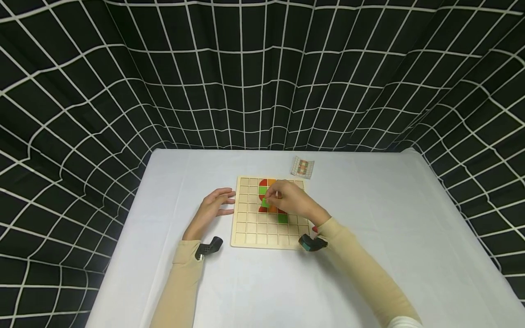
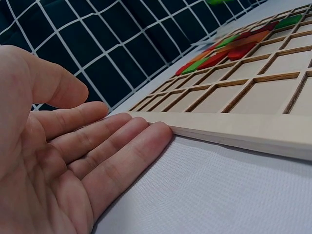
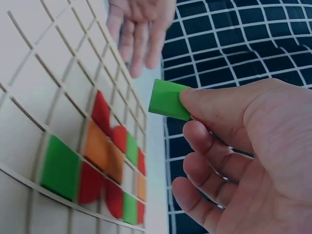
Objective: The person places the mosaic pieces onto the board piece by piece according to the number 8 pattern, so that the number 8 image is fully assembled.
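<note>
My right hand [image 1: 293,199] pinches a green square block [image 3: 168,100] between thumb and forefinger, above the wooden grid board [image 1: 246,228]. Its other fingers are loosely curled. Red, orange and green pieces sit in the board's squares under this hand, among them a green square [image 3: 59,168], an orange piece [image 3: 103,152] and red pieces [image 3: 91,183] with curved edges. My left hand [image 1: 211,207] lies at the board's left side. With fingers extended, it rests on the cloth, fingertips at the board's edge, holding nothing.
A small printed card [image 1: 302,167] with a coloured grid pattern lies behind the board. A red piece [image 1: 315,229] shows beside the board, partly hidden by the right wrist. White cloth [image 1: 369,191] covers the table. Black curtains with white grid lines [image 1: 262,73] stand around it.
</note>
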Demonstrator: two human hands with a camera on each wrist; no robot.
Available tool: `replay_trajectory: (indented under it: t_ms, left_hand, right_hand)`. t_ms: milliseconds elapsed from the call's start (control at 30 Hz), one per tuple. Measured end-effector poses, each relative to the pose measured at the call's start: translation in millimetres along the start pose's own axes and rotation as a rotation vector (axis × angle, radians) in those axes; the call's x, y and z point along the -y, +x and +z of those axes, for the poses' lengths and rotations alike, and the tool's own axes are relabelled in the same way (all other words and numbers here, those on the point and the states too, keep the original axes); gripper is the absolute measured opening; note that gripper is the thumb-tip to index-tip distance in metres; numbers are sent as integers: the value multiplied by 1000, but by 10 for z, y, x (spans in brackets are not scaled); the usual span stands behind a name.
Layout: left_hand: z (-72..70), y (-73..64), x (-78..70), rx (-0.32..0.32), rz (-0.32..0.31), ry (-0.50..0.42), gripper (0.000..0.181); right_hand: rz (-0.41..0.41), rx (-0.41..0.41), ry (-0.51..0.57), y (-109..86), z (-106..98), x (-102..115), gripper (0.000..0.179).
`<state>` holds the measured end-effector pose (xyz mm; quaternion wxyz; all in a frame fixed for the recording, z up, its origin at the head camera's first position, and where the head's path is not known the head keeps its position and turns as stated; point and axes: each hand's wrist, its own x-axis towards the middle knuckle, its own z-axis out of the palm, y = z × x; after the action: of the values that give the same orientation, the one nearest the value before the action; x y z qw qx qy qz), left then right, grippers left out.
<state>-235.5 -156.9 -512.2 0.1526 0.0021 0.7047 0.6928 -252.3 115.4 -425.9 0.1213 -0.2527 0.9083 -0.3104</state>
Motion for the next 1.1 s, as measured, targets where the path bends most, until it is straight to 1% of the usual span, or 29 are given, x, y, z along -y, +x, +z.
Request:
replay_trajectory:
  t_ms: [100,200,300,633,867,1100]
  left_hand:
    - [-1,-3,-1,2,-2,-4,42]
    - [1,-8,-6,0,-5,-8,41]
    - [-1,-5,-3,-1,-6,-8,41]
    - [-4,6,7,7,4,-11,42]
    - [0,-2,1,5,7,-12,43]
    - [-2,5,8,1,12,-4,43]
  right_hand:
    - [1,31,22,3,85,-30,7]
    - [30,61,39,1,155,-54,6]
    - [43,75,37,-3,216,-82,7]
    - [23,85,-23,1,360,-114,5]
    - [48,82,-64,7,417,-131,8]
    - [61,64,-113,7,444,-112,7]
